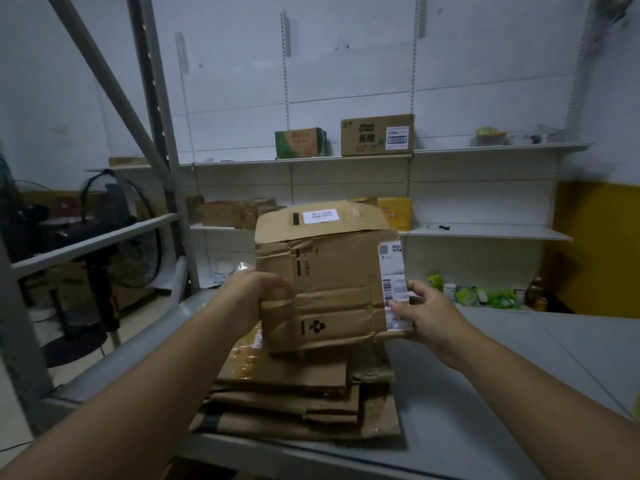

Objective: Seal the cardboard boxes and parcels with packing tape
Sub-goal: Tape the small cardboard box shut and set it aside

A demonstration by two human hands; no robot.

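Observation:
A worn, creased brown cardboard box (332, 285) is held upright above the table, its top flap bent back with a small white sticker on it. My left hand (256, 292) grips its left edge. My right hand (426, 310) grips its right edge, fingers over a white shipping label (393, 271). Under the box lies a stack of flattened cardboard boxes (298, 400) on the grey table (485, 393). No packing tape roll shows in view.
White wall shelves behind hold a green box (300, 143), a brown carton (377, 135), a yellow box (396, 213) and more cartons. Green packets (485, 294) lie at the table's far right. A black standing fan (104, 244) and metal rack posts stand at left.

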